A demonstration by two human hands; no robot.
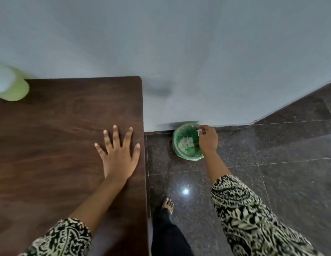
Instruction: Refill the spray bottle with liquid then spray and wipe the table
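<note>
My left hand (118,154) lies flat with spread fingers on the dark wooden table (50,135), near its right edge. My right hand (208,138) reaches out over a small bin lined with a green bag (181,150) on the floor and pinches a small white scrap of tissue (198,131) at its fingertips. White crumpled tissue lies inside the bin. A blurred pale green bottle (11,85) stands at the table's far left edge; only part of it shows.
A grey wall (179,52) runs behind the table and the bin. The dark polished stone floor (271,172) spreads to the right. My bare foot (167,205) stands on the floor beside the table's right edge.
</note>
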